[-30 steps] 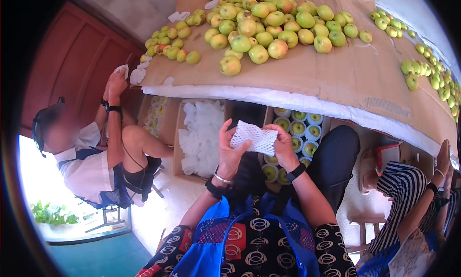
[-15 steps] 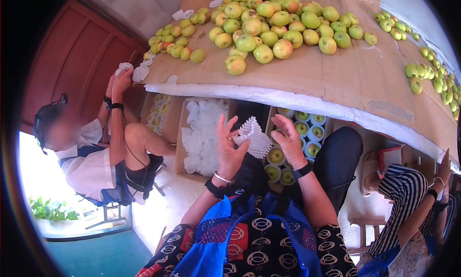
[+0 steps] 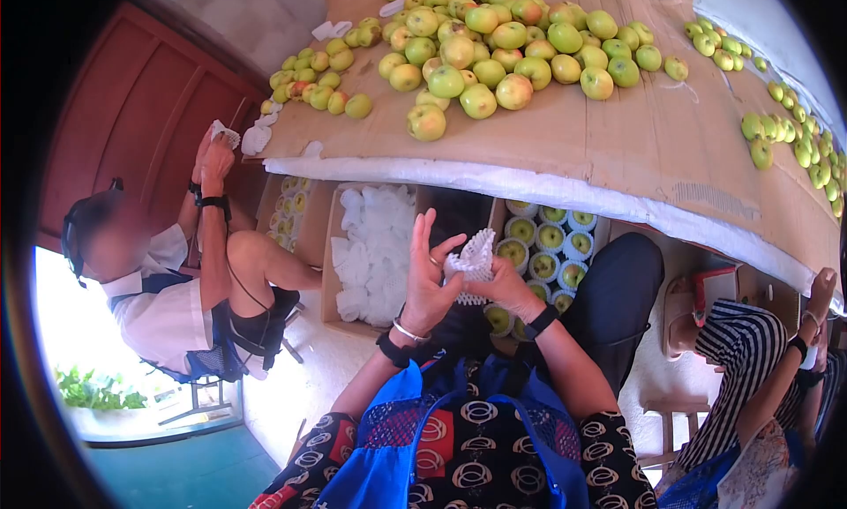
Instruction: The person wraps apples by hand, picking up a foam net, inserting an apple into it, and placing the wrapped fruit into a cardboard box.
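Note:
A white foam fruit net (image 3: 474, 260) is between my two hands, above my lap. My left hand (image 3: 430, 288) pinches its left side with thumb and index finger, while the other fingers point up. My right hand (image 3: 509, 290) is closed on the net's right side, with its fingertips partly hidden. Whether a fruit sits inside the net cannot be made out. Behind my right hand, a box of apples in foam nets (image 3: 549, 236) stands under the table edge. Left of my left hand is a carton of white foam nets (image 3: 378, 253).
Loose green-yellow apples (image 3: 512, 37) are heaped on the cardboard-covered table (image 3: 565, 138), whose padded edge runs above my hands. A co-worker (image 3: 168, 288) sits at left holding a foam net; another person in stripes (image 3: 745, 359) sits at right. More apples (image 3: 794, 143) lie at far right.
My right hand has moved left and closed on the foam net, which was held up by my left hand alone. The net now looks bunched. The left co-worker's hands have shifted slightly.

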